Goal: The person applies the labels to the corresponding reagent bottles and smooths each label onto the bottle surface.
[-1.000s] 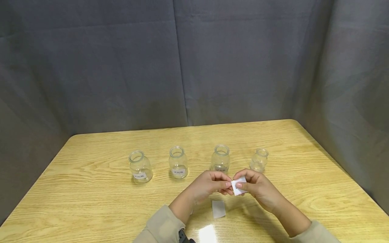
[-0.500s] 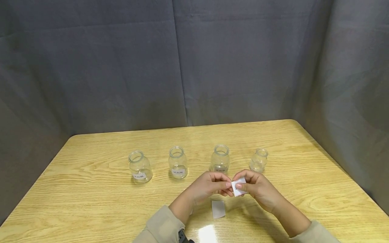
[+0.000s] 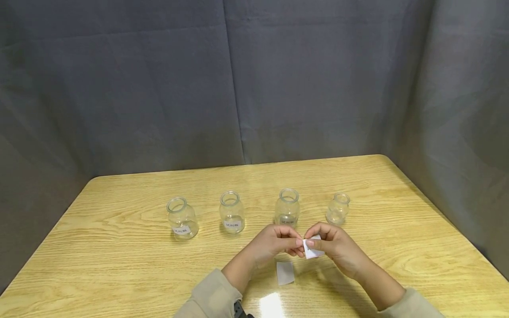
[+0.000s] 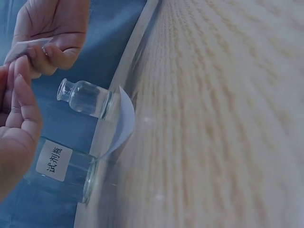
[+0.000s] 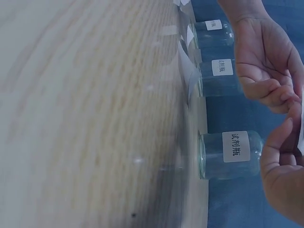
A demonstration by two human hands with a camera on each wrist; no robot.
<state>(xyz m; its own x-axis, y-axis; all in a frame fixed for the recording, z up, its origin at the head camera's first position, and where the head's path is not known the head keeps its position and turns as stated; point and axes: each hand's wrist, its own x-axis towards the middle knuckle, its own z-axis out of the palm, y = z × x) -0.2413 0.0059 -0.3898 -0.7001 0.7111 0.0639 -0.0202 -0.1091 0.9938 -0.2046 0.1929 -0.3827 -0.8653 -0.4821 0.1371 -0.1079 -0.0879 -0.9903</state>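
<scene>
A small white printed label [image 3: 314,246] is held over the near part of the table. My right hand [image 3: 345,252] pinches it between thumb and index finger. My left hand [image 3: 274,242] has its thumb and fingertips closed at the label's left edge; the exact grip there is partly hidden. Behind the hands stand three glass jars with white labels: one at the left [image 3: 183,220], one in the middle [image 3: 232,214] and one [image 3: 287,208] just behind the left hand. A smaller glass jar [image 3: 338,210] at the right shows no label.
A white paper piece [image 3: 285,273] lies on the wooden table [image 3: 119,260] below the hands; its edge curls up in the left wrist view. Further paper pieces [image 5: 183,2] show at the top of the right wrist view. A grey curtain [image 3: 167,97] hangs behind.
The label has tilted and shifted slightly downward between my fingers. Both hands stay nearly in place, and the jars have not been moved.
</scene>
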